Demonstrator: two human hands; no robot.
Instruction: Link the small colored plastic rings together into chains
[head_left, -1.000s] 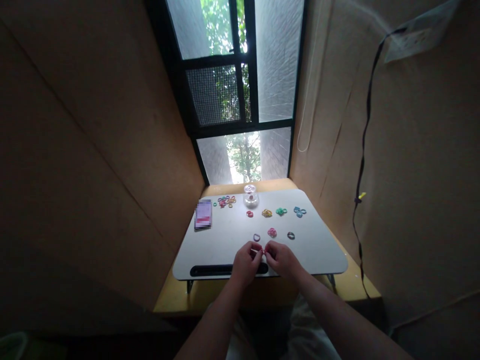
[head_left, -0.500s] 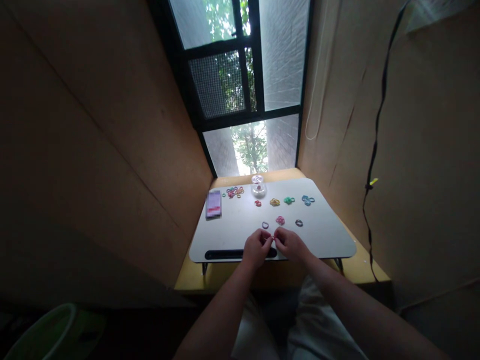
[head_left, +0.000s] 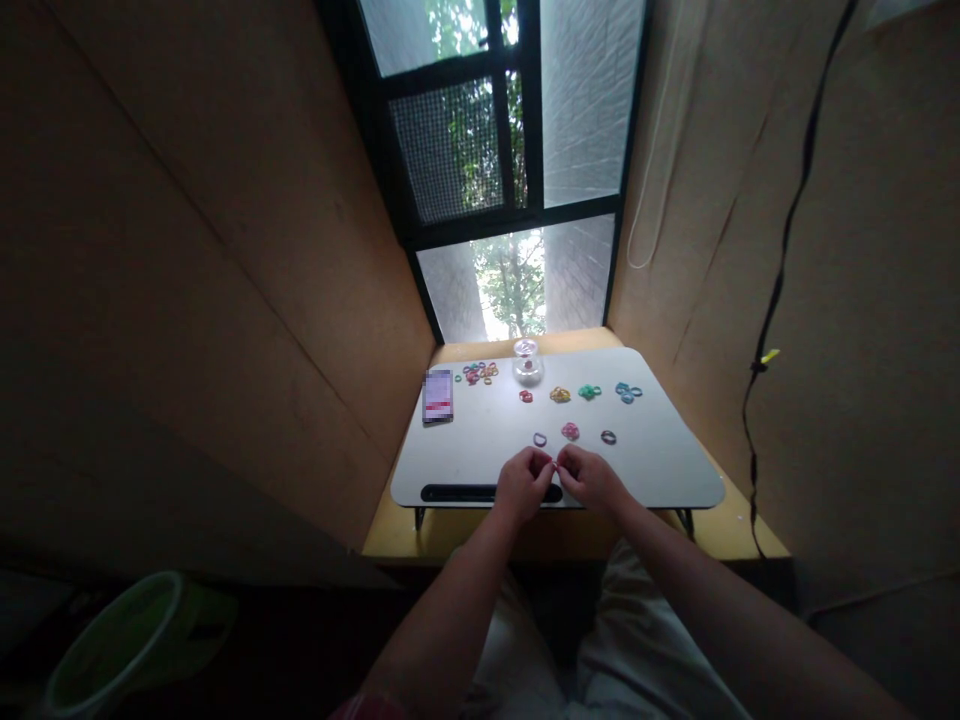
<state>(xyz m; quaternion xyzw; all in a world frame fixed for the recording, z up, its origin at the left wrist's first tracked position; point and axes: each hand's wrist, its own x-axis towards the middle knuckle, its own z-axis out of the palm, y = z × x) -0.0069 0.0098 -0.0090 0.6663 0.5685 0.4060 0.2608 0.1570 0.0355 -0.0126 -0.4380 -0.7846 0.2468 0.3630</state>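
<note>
Over the front of the white lap table (head_left: 480,450), my left hand (head_left: 525,483) and my right hand (head_left: 589,478) meet fingertip to fingertip. Both are closed in a pinch on a small reddish band (head_left: 555,464), mostly hidden by the fingers. Just beyond them lie a purple band (head_left: 540,439), a pink pile of bands (head_left: 570,431) and a dark band (head_left: 608,437). Farther back runs a row of red bands (head_left: 526,396), yellow bands (head_left: 560,395), green bands (head_left: 589,392) and blue bands (head_left: 628,392).
A clear container (head_left: 528,368) stands at the back, with a mixed pile of bands (head_left: 480,373) left of it. A phone (head_left: 438,397) lies at the left edge. A black slot (head_left: 457,493) runs along the front. A green bin (head_left: 120,640) is at lower left.
The camera view has shifted, so the table appears slightly higher and farther right. My hands keep their pinch at nearly the same place over the table.
</note>
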